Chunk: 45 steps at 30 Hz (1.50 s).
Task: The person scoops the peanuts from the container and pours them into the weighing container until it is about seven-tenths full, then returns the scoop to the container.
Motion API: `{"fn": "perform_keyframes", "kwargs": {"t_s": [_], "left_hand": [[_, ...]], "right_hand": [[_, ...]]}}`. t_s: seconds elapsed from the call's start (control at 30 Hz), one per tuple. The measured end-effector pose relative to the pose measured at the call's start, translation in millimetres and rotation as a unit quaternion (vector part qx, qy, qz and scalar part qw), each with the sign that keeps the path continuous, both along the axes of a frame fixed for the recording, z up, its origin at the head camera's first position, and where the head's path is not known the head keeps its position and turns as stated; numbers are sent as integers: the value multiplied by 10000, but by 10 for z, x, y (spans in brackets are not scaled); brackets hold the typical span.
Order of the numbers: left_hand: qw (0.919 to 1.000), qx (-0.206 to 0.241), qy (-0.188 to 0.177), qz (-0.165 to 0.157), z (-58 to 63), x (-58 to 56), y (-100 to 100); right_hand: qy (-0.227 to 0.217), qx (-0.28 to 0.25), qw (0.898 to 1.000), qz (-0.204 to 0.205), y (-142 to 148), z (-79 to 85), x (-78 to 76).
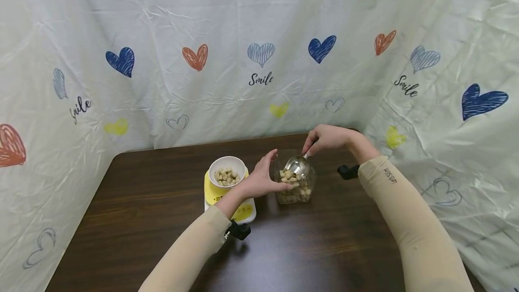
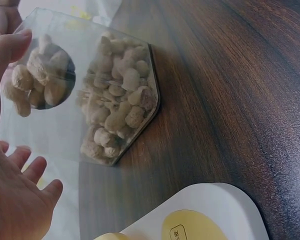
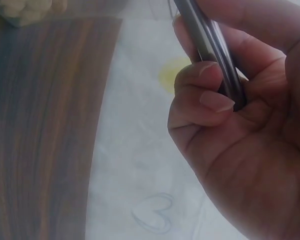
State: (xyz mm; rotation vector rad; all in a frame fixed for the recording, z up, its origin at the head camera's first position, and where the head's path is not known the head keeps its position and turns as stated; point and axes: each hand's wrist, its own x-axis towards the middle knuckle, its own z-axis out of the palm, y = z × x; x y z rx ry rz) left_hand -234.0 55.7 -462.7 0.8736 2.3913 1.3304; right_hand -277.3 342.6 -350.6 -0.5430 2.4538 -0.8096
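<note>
My left hand [image 1: 263,179] spans the left side of a clear plastic container [image 2: 50,135], thumb across one face and spread fingers [image 2: 35,172] along the opposite edge. Unshelled peanuts [image 2: 120,95] fill its lower part. Through the clear wall, more peanuts show heaped in a metal scoop [image 1: 298,166], whose bowl is inside the container over the others. From above, my right hand [image 1: 330,139] grips the scoop's handle [image 3: 210,50] with curled fingers. Left of the container, a white bowl [image 1: 215,166] with some peanuts stands on a yellow and white kitchen scale [image 1: 243,213].
A dark wooden table [image 1: 154,220] bears everything. Behind it and along both sides hangs a white curtain [image 1: 219,111] printed with hearts. The scale's white edge [image 2: 225,195] lies close to the container in the left wrist view.
</note>
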Motion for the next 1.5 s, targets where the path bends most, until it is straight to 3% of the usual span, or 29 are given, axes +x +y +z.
{"fn": "perform_keyframes", "kwargs": {"t_s": [0.8,1.5], "left_hand": [[10000,10,-18,-30,-18,-13,-10],[10000,33,-42,-27,-17,-6,4]], "right_hand": [[-429,142,9989,105,23,0,-231],[-316,363,9987,159,47,-2,-272]]}}
